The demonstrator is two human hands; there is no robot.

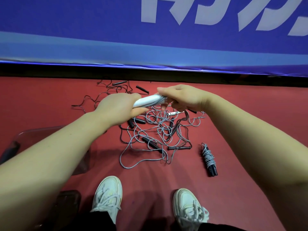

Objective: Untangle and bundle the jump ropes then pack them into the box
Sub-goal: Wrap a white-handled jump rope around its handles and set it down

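Fingers [164, 90] of your right hand [185, 99] are curled and pinch the grey cord [160, 102] where it wraps the right end of the white handles [148, 99]. The thumb sits below the cord. Your left hand [119, 108] grips the other end of the same handles, its fingers closed round them, so the pair is held in the air between both hands.

Head view, held rope: the long axis of the handles runs left to right and rises slightly toward the right hand. The cord turns lie across that axis. Loose cord appears to drop from under the right hand toward the floor [246, 124].

Head view, remaining ropes: the tangle [158, 130] of grey and black cords with black handles lies directly below your hands. One finished bundle [209, 160] lies apart from it, on the right-arm side.

Head view, destination: the clear box [33, 131] stands on the floor to the left, partly hidden under your left forearm. The left hand is the nearer one to it. Judged from this, winding is the step in hand, and packing would carry the rope leftward and down.
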